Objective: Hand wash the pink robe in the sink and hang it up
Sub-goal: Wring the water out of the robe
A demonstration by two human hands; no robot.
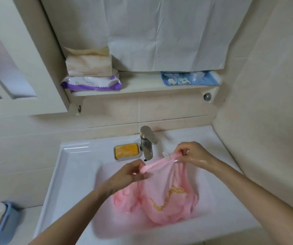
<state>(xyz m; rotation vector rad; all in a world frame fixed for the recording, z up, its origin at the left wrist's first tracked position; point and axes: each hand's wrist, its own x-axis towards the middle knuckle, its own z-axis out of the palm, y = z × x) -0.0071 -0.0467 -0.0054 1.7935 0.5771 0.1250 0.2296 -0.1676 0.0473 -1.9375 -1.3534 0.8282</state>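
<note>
Both hands are over the sink (68,156) now, and the pink robe (167,197) hangs between them; the left hand (131,172) pinches a bunched fold of the cloth in curled fingertips, just in front of the faucet (147,142) and a little to its left; the right hand (193,153) pinches the gathered edge with thumb and fingers curled round it, just right of the faucet, wet and shiny; a small white label (166,155) sticks up from the cloth beside that hand, close to the spout; the stretch of robe between the two hands is pulled taut below the faucet, and the rest sags down into the basin in front of it, a yellow embroidered pattern (168,197) showing on the fabric; the lower folds lie heaped in the bowl; left of the faucet, touching distance from its base, sits a soap dish (127,151) with an orange-yellow bar in it; above the faucet runs a shelf (142,87), with a purple-and-white wipes pack (91,84) and a cream tissue pack (89,65) stacked at its left end and a blue packet (190,78) at its right; far left of the faucet and lower, a blue basket (4,223) stands on the floor.
</note>
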